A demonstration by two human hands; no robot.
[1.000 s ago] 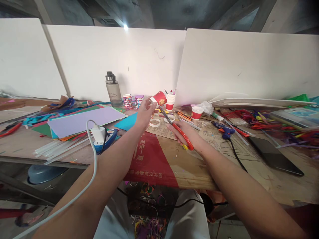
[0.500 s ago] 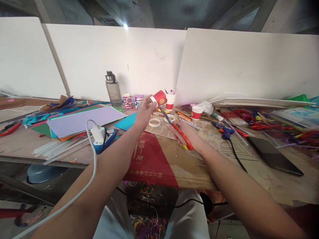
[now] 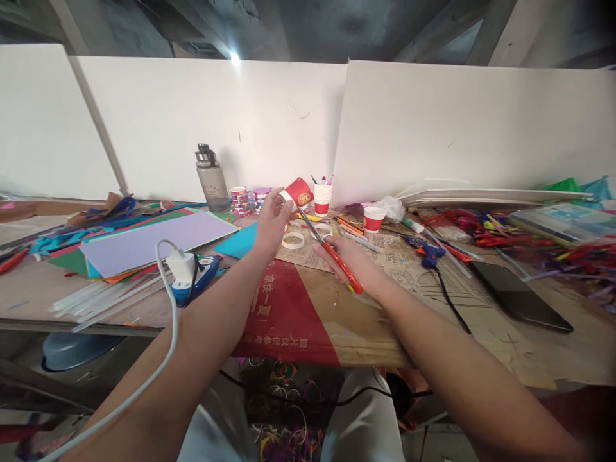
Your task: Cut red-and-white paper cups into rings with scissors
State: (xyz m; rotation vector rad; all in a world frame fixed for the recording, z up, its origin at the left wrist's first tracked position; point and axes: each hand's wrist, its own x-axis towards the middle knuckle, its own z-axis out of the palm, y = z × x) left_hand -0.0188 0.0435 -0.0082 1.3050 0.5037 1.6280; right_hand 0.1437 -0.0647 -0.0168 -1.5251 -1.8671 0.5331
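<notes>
My left hand [image 3: 273,221] is closed round a red and white paper cup [image 3: 298,191], which is tipped on its side above the table. In my right hand [image 3: 344,256] are scissors with red-orange handles [image 3: 342,264]. Their blades point up and left, with the tips at the cup's lower edge; whether they cut into it I cannot tell. Below the cup, a white paper ring [image 3: 293,240] lies on the cardboard, and a second ring [image 3: 321,230] is partly behind the scissors. Another red and white cup [image 3: 373,219] stands to the right.
Behind are a water bottle [image 3: 212,179] and a stack of cups holding pens [image 3: 323,197]. Coloured paper sheets [image 3: 158,239] and a power strip [image 3: 195,281] lie left. To the right are a blue glue gun [image 3: 430,255], a dark phone or tablet [image 3: 520,296] and craft scraps.
The view has shifted slightly, so everything sits a little further left and lower. Both hands keep their hold on the cup and the scissors, whose blades remain at the cup's edge.
</notes>
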